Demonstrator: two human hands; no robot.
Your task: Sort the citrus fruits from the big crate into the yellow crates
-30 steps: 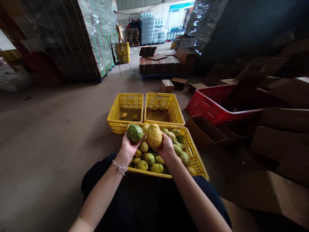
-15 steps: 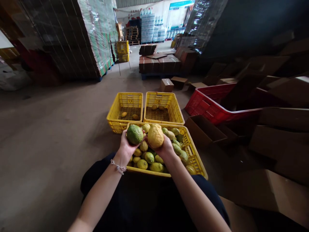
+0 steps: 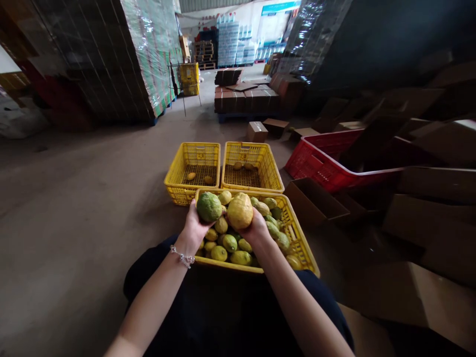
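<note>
A green, bumpy fruit (image 3: 208, 207) rests in my left hand (image 3: 196, 227), whose fingers curl under it. Beside it, my right hand (image 3: 256, 227) holds a yellow, knobbly fruit (image 3: 240, 210). Both fruits are held over a yellow crate (image 3: 303, 243) with several green and yellow fruits in it. Just beyond stand two more yellow crates side by side. The left one (image 3: 173, 173) has two fruits on its bottom, and the right one (image 3: 273, 166) also holds a few.
At the right are a red crate (image 3: 320, 168), an open cardboard box (image 3: 316, 201) and more cardboard. A small box (image 3: 257, 131) sits on the floor beyond the crates. Wrapped stacks (image 3: 148, 54) rise at the back left.
The green fruit has turned a little in my left hand and shifted slightly right. The yellow fruit has also turned slightly in my right hand.
</note>
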